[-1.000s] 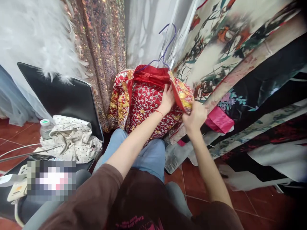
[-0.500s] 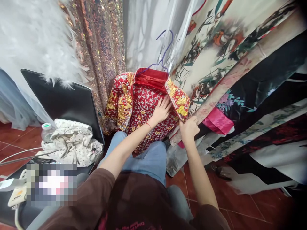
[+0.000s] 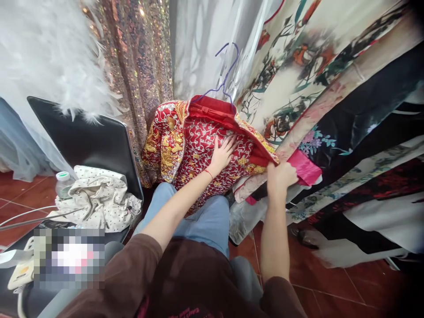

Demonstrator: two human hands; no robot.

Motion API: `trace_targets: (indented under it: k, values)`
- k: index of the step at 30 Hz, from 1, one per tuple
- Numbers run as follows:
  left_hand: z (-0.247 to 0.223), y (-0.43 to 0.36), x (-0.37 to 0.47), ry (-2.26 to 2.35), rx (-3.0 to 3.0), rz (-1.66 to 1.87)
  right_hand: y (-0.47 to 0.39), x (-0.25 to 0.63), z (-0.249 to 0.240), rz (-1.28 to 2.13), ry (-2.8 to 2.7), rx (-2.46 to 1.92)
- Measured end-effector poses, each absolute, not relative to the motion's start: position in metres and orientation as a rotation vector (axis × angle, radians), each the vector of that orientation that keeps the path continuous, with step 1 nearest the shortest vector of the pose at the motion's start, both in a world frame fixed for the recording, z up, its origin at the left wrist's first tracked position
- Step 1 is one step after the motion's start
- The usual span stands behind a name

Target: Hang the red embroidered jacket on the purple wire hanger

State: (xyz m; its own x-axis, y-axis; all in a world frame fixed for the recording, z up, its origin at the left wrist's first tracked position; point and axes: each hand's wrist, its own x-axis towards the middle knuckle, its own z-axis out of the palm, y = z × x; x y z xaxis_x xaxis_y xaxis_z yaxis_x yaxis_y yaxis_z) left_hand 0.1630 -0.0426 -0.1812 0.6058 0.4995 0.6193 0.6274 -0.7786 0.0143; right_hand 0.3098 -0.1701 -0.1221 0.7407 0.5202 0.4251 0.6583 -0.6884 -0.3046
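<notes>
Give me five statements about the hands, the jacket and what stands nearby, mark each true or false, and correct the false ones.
1. The left hand lies with fingers spread on the red-and-silver patterned fabric showing in the open front of the embroidered jacket. True.
2. The right hand grips the jacket's front edge. True.
3. A red bracelet circles the right wrist. False: the red string bracelet is on the left one.
4. The hanger at the collar is green. False: the wire hanger is purple.
5. A plastic bottle stands beside the polka-dot cloth. True.
</notes>
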Motion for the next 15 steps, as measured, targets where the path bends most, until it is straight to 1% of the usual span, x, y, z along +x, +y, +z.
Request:
trace_targets:
  k: [3, 5, 11, 15]
  values:
    - [-0.183, -0.047, 0.166, -0.967, -2.613, -0.943, -0.177, 0.314, -0.119, -0.538, -0.767, -2.391]
    - [-0.185, -0.052, 0.171, -0.994, -2.597, -0.972, -0.174, 0.304, -0.132, -0.546, -0.721, -2.344]
    - [-0.19, -0.056, 0.174, -1.004, -2.583, -0.975, -0.152, 0.28, -0.193, -0.181, -0.76, -2.448]
    - [-0.191, -0.055, 0.167, -0.94, -2.586, -0.928, -0.145, 0.287, -0.202, -0.082, -0.824, -2.405]
